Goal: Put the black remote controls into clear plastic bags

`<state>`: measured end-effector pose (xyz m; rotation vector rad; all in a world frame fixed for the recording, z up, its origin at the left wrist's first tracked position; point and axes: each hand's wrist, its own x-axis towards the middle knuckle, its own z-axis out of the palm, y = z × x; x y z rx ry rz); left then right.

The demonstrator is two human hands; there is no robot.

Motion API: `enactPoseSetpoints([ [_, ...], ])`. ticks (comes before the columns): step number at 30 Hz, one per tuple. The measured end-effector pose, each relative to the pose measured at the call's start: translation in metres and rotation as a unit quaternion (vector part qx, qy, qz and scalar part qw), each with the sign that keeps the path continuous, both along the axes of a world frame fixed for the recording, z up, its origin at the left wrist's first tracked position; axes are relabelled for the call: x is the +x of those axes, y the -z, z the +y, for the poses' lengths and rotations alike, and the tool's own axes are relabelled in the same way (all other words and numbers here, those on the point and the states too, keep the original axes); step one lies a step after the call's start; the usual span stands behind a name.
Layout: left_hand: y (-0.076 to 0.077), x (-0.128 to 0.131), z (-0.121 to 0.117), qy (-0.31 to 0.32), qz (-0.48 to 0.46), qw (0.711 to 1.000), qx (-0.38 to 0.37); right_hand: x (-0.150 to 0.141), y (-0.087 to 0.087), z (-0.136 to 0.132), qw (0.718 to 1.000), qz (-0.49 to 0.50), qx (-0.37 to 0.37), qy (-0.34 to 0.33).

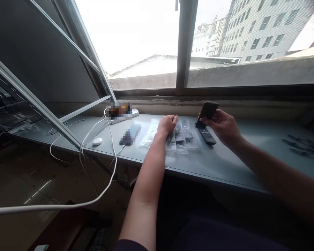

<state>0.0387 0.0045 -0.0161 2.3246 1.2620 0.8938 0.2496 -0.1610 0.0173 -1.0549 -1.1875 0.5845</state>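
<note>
My left hand [167, 124] rests with curled fingers on a pile of black remote controls in clear plastic bags [181, 134] lying on the grey table [225, 160]. My right hand [221, 125] holds a small dark flat piece [208, 109], tilted up, pinched between thumb and fingers. Just under that hand an unwrapped black remote control [206, 134] lies on the table, buttons up. Whether the dark piece touches the remote I cannot tell.
A dark phone [131, 134] with a white cable [104, 167], a small white round device [97, 141] and a white power strip [125, 116] lie at the left. Dark objects [303, 146] lie at the far right. A window frame [183, 48] rises behind; metal bars [42, 104] slant at left.
</note>
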Motion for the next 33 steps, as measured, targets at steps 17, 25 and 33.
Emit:
enactPoseSetpoints([
  [17,0.013,0.003,0.008,0.084,0.080,0.992,-0.040,0.027,0.042,0.035,0.958,-0.249,-0.127,0.071],
  [25,0.013,0.003,0.009,0.078,0.092,0.992,-0.047,0.034,0.055,0.042,0.920,-0.371,-0.120,0.041],
  [33,0.007,0.003,0.003,0.121,0.078,0.989,-0.037,0.038,0.062,0.046,0.886,-0.454,-0.085,0.048],
])
